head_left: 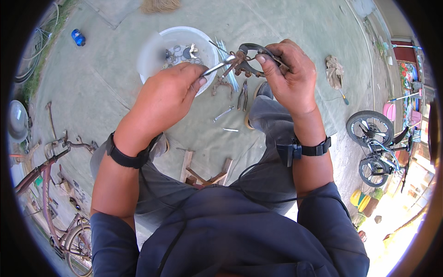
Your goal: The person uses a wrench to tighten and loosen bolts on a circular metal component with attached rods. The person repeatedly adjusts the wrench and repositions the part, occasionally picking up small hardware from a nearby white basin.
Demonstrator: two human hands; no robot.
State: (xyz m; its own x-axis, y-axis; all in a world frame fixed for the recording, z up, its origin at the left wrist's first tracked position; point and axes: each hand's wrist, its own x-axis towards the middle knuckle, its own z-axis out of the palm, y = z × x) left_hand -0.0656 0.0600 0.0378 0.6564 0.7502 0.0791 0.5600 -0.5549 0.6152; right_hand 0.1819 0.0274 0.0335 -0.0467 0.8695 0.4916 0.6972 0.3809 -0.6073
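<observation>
My left hand (166,92) pinches a slim silver hand tool (218,66) between thumb and fingers. Its far end meets a rusty joint on a dark looped metal part (253,47), perhaps a bicycle brake caliper. That part is held up by my right hand (291,76), thumb pressed on the loop and fingers behind it. A thin cable end sticks out from the joint to the left. Behind my left hand stands a white basin (208,42) with small metal parts inside. Below the held part, pliers (242,96) and a spanner (224,113) lie on the green ground sheet.
Thin metal rods (221,45) lie beside the basin. A wooden stand (217,177) is between my legs. A rusty bicycle frame (46,194) is at the left, a small bicycle (376,145) at the right. A rag (334,71) and a blue can (78,37) lie farther out.
</observation>
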